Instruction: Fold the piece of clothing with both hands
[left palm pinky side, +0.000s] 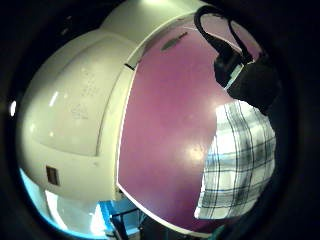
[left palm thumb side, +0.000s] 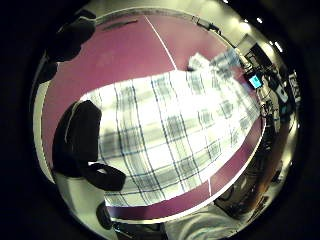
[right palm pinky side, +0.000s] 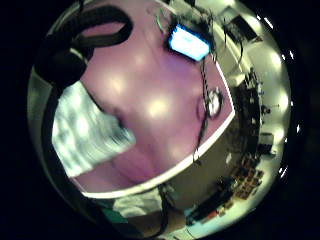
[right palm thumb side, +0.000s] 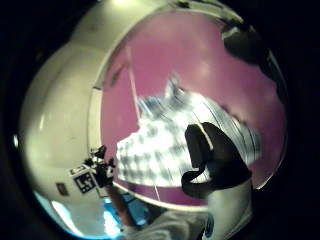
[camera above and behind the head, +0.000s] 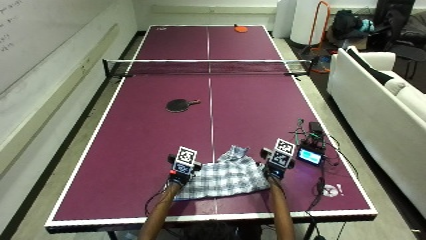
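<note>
**A:** Looking at the left hand (camera above and behind the head: 181, 172) first: it sits at the left edge of the plaid garment (camera above and behind the head: 223, 180), and in its thumb-side palm view the fingers (left palm thumb side: 82, 142) look curled against the cloth, so I'd say it's pinching that edge. Agree?

**B:** Yeah, pretty much. The right hand (camera above and behind the head: 274, 170) is at the opposite edge of the cloth. Its thumb-side view shows a gloved hand (right palm thumb side: 212, 157) curled over the plaid fabric, and I can't say for sure which hand that is. From above the glove and tag cover the fingers, so honestly I can't tell if the right one has actually got hold.

**A:** Fair. Where's the garment overall?

**B:** Lying on the purple table (camera above and behind the head: 146, 150), near the person's edge, just right of the white centre line. Mostly flat, but the far corner near the right hand is bunched up into a little peak.

**A:** So which step is this?

**B:** My guess is early: both hands out at the side edges, either smoothing it or setting up the first fold. It doesn't look neatly folded yet.

**A:** Next move?

**B:** Probably flatten that rumpled corner, then lift both sides together and bring them over evenly, otherwise the fold goes crooked.

**A:** Other stuff around?

**B:** A black paddle (camera above and behind the head: 181, 104) well away toward the net (camera above and behind the head: 208, 65), and a small device with a lit screen (camera above and behind the head: 310, 156) just beside the right hand. Worth not snagging its cables.
</note>
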